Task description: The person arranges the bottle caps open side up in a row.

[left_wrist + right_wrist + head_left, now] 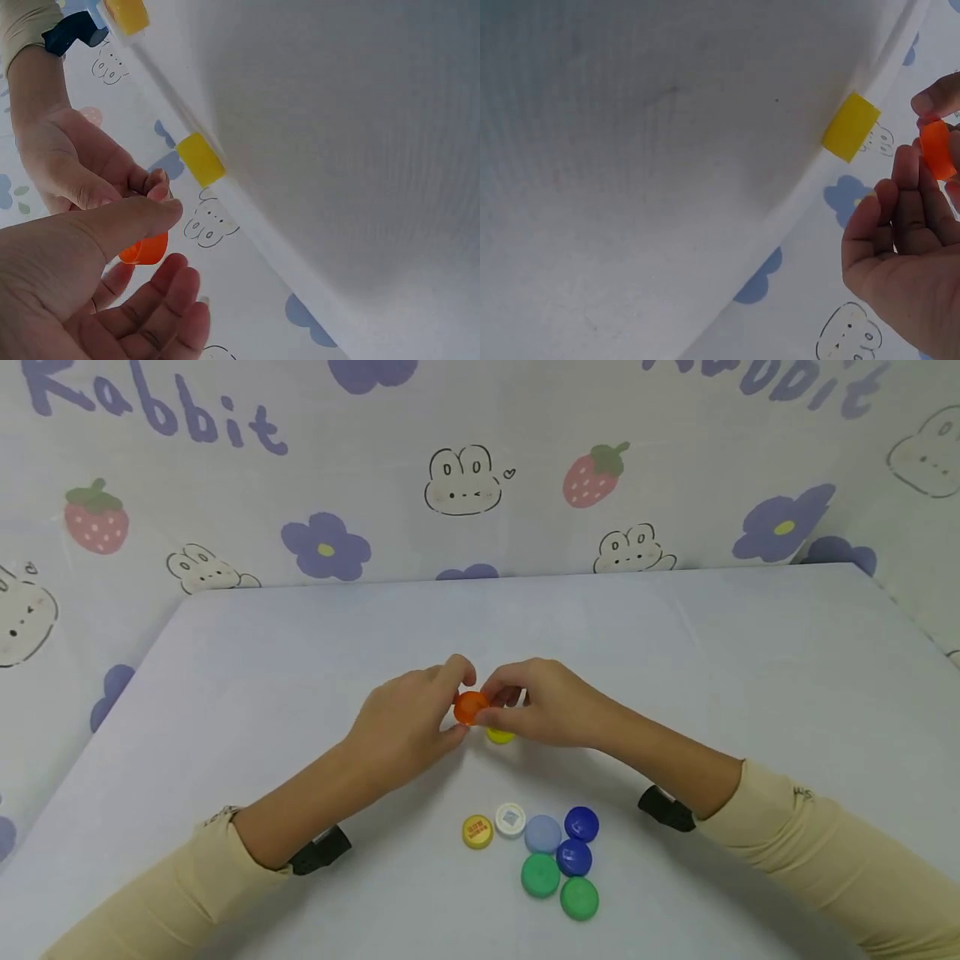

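Observation:
Near the middle of the table, both hands meet at an orange bottle cap (471, 707). My left hand (405, 722) has its thumb and index finger around the cap's left side. From the right, my right hand (551, 703) pinches the cap with its thumb and fingers. In the left wrist view, the left thumb partly hides the orange cap (148, 249). The right wrist view catches the orange cap (936, 150) at its edge, between fingers of both hands. A yellow cap (500, 737) shows just under the right thumb, partly hidden.
Nearer me on the white table (315, 635) lie a gold cap (477, 832), a white cap (511, 820), a light blue cap (542, 834), two dark blue caps (581, 824) and two green caps (540, 875). A patterned cloth (390, 460) hangs behind.

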### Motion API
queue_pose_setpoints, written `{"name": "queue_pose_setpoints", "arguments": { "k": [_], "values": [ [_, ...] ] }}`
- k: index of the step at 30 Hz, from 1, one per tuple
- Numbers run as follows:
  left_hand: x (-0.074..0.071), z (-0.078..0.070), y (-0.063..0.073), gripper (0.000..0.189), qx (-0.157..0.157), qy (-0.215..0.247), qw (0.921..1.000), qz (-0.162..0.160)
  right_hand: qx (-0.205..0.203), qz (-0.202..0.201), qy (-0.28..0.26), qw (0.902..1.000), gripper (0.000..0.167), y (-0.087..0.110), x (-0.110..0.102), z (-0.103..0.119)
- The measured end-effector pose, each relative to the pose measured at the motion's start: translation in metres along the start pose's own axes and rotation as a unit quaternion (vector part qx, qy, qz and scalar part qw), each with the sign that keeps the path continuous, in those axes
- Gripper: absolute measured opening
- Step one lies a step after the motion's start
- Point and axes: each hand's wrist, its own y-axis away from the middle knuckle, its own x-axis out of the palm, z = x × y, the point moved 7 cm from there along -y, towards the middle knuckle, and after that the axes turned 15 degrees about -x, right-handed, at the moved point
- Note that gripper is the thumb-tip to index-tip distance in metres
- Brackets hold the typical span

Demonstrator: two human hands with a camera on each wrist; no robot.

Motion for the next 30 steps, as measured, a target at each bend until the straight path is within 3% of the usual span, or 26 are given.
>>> {"name": "queue_pose_setpoints", "arguments": {
  "k": [4, 8, 18, 26, 30],
  "values": [
    [-0.004, -0.001, 0.0, 0.035, 0.021, 0.006, 0.9995, -0.023, 0.008, 0.006, -0.022, 0.9997, 0.019, 0.001, -0.001, -0.001],
    [-0.002, 0.003, -0.003, 0.034, 0.018, 0.016, 0.9996, -0.014, 0.016, 0.008, 0.021, 0.9996, 0.027, 0.001, -0.001, -0.002],
    [0.01, 0.014, -0.015, 0.031, -0.018, 0.01, 0.9982, 0.056, -0.003, 0.041, 0.144, 0.9887, 0.026, -0.01, 0.01, 0.002],
    [0.023, 0.015, -0.021, 0.034, -0.05, -0.011, 0.9916, 0.119, 0.027, 0.083, 0.164, 0.9827, 0.022, -0.016, 0.018, -0.004],
    [0.027, 0.014, -0.021, 0.034, -0.06, -0.016, 0.9893, 0.132, 0.033, 0.095, 0.17, 0.9803, 0.023, -0.017, 0.019, -0.006]
  ]
}}
